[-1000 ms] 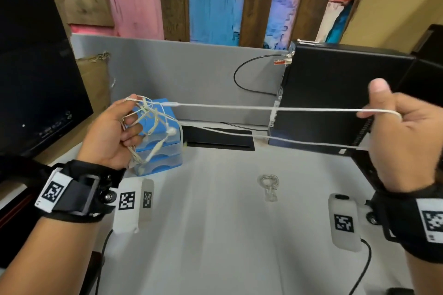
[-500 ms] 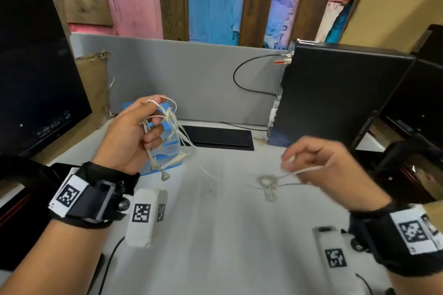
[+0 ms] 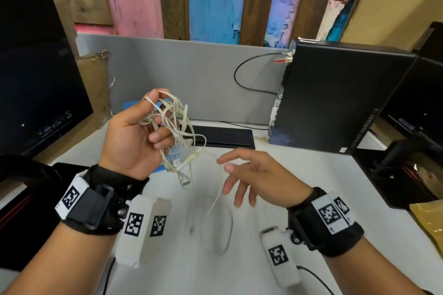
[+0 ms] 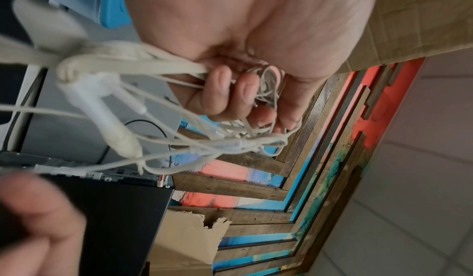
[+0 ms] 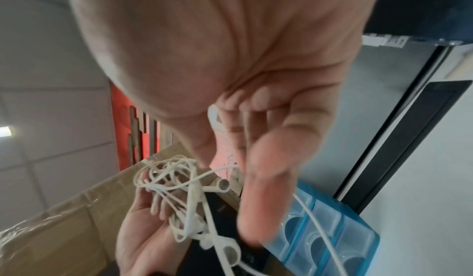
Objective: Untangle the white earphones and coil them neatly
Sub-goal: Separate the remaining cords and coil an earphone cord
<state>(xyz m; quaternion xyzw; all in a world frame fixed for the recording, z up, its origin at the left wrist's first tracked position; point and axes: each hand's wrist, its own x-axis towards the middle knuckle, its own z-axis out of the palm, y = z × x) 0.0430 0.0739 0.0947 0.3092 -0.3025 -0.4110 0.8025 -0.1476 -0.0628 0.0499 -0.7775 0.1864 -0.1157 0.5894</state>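
A grey-white desk [image 3: 299, 199] filled the lower half of the head view, backed by a grey partition [image 3: 191, 67], with a dark monitor [image 3: 36, 79] at the left edge and a black computer tower [image 3: 335, 96] at upper right. Left of centre, the left hand [image 3: 134, 141] was raised, palm turned inward, its fingers curled round a loose bundle of the white earphones [image 3: 172, 122]; loops were hooked over the index finger, and the left wrist view showed strands pinned under the fingertips [image 4: 220, 78]. An earbud [image 3: 184, 181] dangled below that hand, just above the desk. Behind the bundle sat a blue compartment box [image 5: 320, 229].

And there was the right hand [image 3: 254, 175], lower and right of centre, fingers spread and relaxed. One thin strand of cable [image 3: 215, 199] ran past its fingertips and fell away in a blurred loop toward the desk; whether thumb and forefinger were actually pinching it could not be told from these frames.

So the key relation: the tangle lay up and to the left of the right hand, close by, with the slack strand trailing down and right from it. That free run looked like the length to take up next, and the right hand was the nearer one. The coil was far from neat.
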